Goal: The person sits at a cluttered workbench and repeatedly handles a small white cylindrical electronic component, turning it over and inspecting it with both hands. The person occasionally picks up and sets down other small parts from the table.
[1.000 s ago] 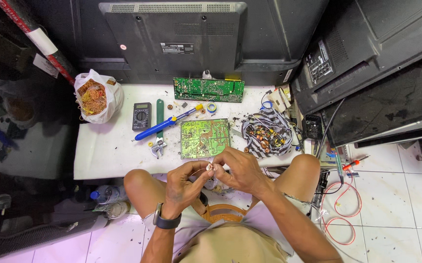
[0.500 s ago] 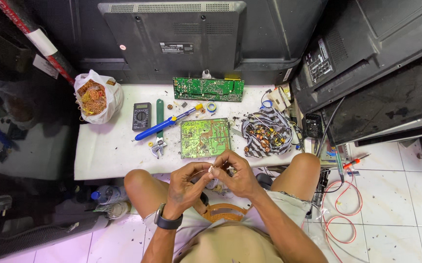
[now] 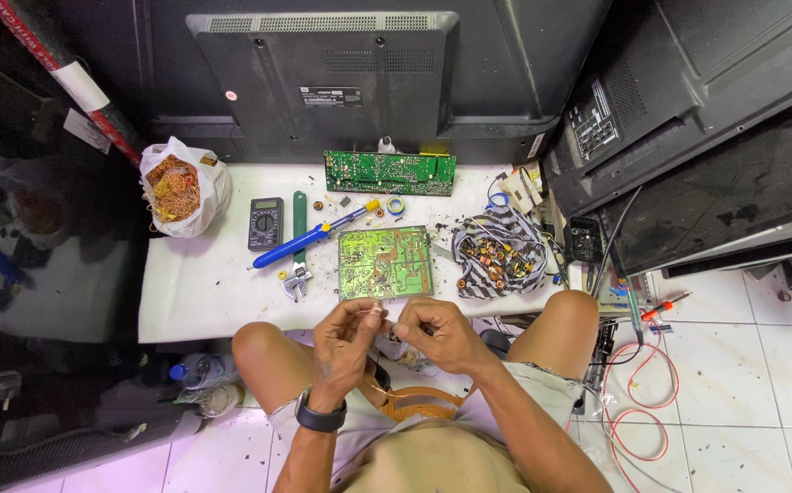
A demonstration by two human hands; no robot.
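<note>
My left hand [image 3: 346,342] and my right hand [image 3: 432,333] meet over my lap, just in front of the white table [image 3: 204,292]. Both pinch a small pale component [image 3: 376,315] between the fingertips; its details are too small to tell. A black watch sits on my left wrist [image 3: 320,420]. A green circuit board [image 3: 384,262] lies flat on the table just beyond my hands. An orange coil of strap [image 3: 414,402] rests on my lap.
On the table: a second green board [image 3: 390,172] at the back, a blue-handled soldering iron [image 3: 309,237], a multimeter [image 3: 264,223], small pliers [image 3: 295,281], a striped cloth with copper coils [image 3: 498,256], a bag of copper wire [image 3: 177,187]. Dark television backs stand behind and right. Red cable [image 3: 643,402] loops on the floor.
My hands have drawn slightly back from the table toward my lap, still together on the small part. The table's objects have not moved.
</note>
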